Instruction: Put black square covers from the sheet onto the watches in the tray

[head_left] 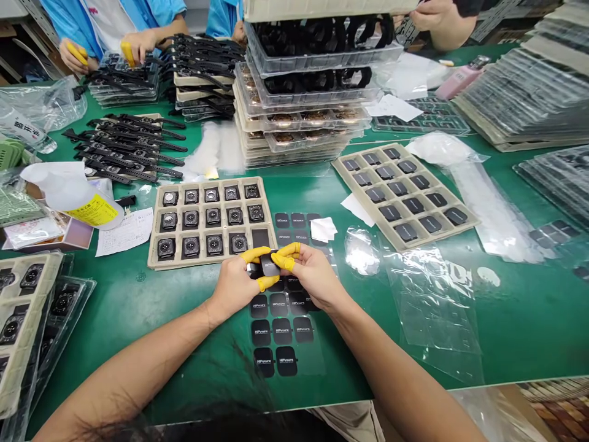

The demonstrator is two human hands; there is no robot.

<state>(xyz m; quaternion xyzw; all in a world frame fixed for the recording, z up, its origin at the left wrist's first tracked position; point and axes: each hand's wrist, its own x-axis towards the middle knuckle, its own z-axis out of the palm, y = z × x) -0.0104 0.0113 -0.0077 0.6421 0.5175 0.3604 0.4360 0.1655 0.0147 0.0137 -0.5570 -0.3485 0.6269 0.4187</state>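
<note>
My left hand [235,279], with yellow finger cots on thumb and forefinger, grips a black smartwatch body [269,265] by its edges. My right hand [313,273], also in yellow finger cots, pinches at the upper right of the same watch face. A small white label shows on that face. Beneath both hands lies a clear sheet of black square screen films [282,330] printed "HiFuture". Just left of the hands is a beige tray [209,263] of watch bodies lying back side up, with one front-right pocket bare. A folded white cloth [323,229] rests on more films.
Another beige tray [405,242] of film-covered watches lies to the right. Tall stacked trays [294,141] stand at the back centre. A wash bottle [99,209] is at left, plastic sleeves [437,294] at right. Co-workers' hands [138,46] work across the table.
</note>
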